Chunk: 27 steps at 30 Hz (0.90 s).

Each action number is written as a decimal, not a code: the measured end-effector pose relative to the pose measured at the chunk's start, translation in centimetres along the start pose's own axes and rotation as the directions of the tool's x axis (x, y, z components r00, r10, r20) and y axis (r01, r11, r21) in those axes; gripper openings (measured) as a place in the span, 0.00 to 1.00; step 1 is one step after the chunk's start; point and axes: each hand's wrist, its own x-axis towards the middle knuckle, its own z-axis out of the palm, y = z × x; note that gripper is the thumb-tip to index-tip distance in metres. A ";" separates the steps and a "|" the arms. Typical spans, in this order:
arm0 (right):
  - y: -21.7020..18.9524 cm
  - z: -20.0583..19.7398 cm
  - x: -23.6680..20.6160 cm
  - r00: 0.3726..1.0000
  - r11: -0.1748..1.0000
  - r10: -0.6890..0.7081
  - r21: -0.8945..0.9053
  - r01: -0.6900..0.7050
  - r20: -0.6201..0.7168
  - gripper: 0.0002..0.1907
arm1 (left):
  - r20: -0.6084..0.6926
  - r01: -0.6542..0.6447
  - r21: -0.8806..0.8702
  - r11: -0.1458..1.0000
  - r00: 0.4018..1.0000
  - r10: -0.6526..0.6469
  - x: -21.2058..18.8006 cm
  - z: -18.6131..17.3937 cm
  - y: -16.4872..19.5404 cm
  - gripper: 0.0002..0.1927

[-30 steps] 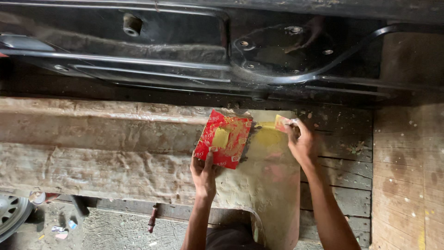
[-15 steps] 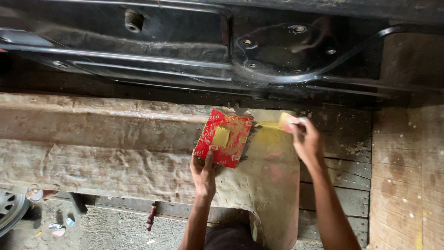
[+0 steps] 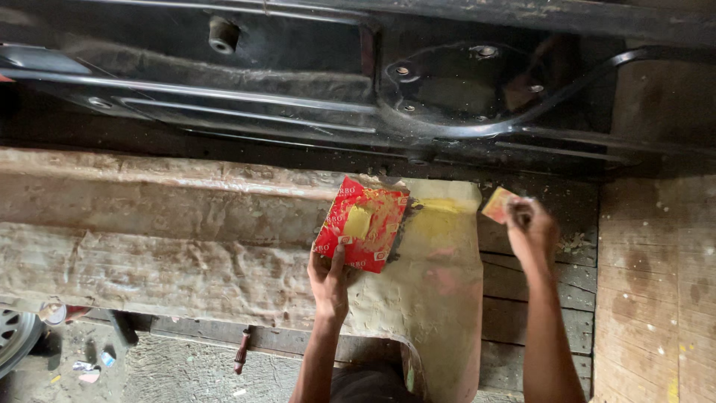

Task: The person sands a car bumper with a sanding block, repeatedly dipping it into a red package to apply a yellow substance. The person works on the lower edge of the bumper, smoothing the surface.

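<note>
The packet (image 3: 362, 233) rests above the left hand's fingers (image 3: 337, 257); a small card (image 3: 498, 204), perhaps a scraper, sits just left of the right hand's fingers (image 3: 522, 213), on the surface (image 3: 149, 239).

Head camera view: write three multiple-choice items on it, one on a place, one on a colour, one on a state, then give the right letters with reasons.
1. Where does the small flat spreader sit?
A. In the right hand, right of the pale panel
B. On the floor by the wheel
C. Under the red card

2. What colour is the putty blob on the card held by the left hand?
A. Blue
B. Pale yellow
C. Black

3. How is the card held?
A. Lying free on the bench
B. Folded shut
C. Gripped at its lower edge, face up

Answers: 1 A, the fingers pinch it off the panel's right edge. 2 B, the blob is yellow against red. 3 C, the thumb lies over its lower edge, with the putty showing on top.
</note>
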 end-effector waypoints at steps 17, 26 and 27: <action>0.9 0.6 -0.7 0.999 0.999 0.000 0.042 0.002 -0.048 0.17 | 0.019 -0.010 -0.058 0.998 1.000 0.011 -0.1 -0.1 -0.4 0.19; -0.9 4.2 -2.6 0.921 0.922 -0.386 -0.018 0.386 -0.054 0.12 | 0.017 -0.025 -0.063 0.998 1.000 0.027 0.2 -0.2 -0.6 0.20; -1.2 4.6 -2.6 0.892 0.895 -0.446 -0.035 0.445 -0.076 0.11 | 0.016 -0.035 -0.068 0.997 0.999 0.036 0.2 -0.2 -0.5 0.20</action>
